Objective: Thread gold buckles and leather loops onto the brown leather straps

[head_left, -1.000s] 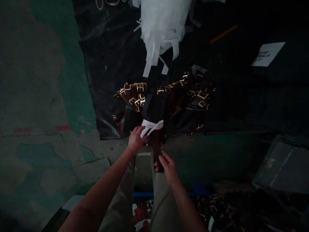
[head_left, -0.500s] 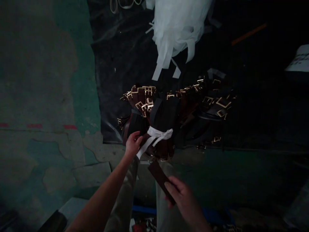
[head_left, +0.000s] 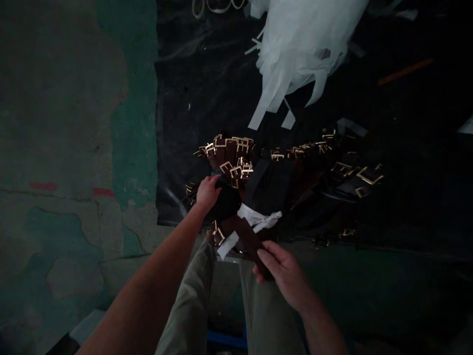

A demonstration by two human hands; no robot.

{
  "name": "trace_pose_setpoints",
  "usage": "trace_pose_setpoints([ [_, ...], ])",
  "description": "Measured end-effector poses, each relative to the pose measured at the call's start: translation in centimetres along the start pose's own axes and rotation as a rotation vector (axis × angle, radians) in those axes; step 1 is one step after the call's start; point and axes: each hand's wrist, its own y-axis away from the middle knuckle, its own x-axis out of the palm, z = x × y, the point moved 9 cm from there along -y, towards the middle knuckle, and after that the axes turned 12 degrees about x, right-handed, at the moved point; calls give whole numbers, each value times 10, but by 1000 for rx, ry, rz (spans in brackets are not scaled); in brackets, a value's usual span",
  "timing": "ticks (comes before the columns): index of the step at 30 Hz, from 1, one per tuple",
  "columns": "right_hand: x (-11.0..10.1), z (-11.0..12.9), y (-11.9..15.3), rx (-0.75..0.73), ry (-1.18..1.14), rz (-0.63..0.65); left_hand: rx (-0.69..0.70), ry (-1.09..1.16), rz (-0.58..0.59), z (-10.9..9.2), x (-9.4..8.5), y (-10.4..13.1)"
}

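In the head view my right hand (head_left: 278, 262) is closed on a brown strap (head_left: 248, 236), flat like a piece of belt, which points up and left. My left hand (head_left: 208, 193) grips the left edge of a bundle of dark belts (head_left: 227, 202), though shadow hides some of its fingers. Beside it lies another black bundle (head_left: 268, 187), bound by a knotted white strip (head_left: 254, 215). Gold buckles (head_left: 242, 170) crowd the upper ends of the belts. Below my left hand, more gold buckles (head_left: 218, 233) show near a loose white strip end (head_left: 228, 245).
A large heap of white strips (head_left: 306, 44) lies on the black sheet (head_left: 192, 98) beyond the belts. More buckled belts (head_left: 362, 180) spread to the right, with an orange stick (head_left: 405, 72) farther back. Worn green and grey floor (head_left: 133, 148) borders the sheet.
My left hand has moved up from beside the white tie to the dark bundle's left edge. My right hand has lifted the brown strap closer to the bundles. The view has shifted slightly.
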Motion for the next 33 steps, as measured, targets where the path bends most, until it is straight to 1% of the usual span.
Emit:
trace_pose_setpoints([
  [2, 10, -2, -9, -3, -30, 15, 19, -20, 39, 0, 7, -4],
  [5, 21, -14, -15, 22, -116, 53, 23, -108, 94, 1, 12, -7],
  [8, 21, -23, -14, 23, -175, 59, 6, -234, 189, 2, 16, -12],
  [13, 4, -34, -11, -6, -258, 35, 23, -338, 308, -4, 14, -21],
  [18, -15, -53, -15, -10, -328, -32, 19, -388, 399, -2, 16, -33],
  [21, -22, -57, -14, -13, -342, -50, 15, -409, 429, -2, 17, -41],
  [26, -30, -56, -6, -24, -369, -41, 59, -457, 490, -5, 21, -53],
  [30, -34, -65, -7, -20, -385, -56, 64, -460, 512, -3, 23, -55],
  [33, -36, -73, -10, -2, -376, -71, 66, -431, 502, -2, 24, -53],
])
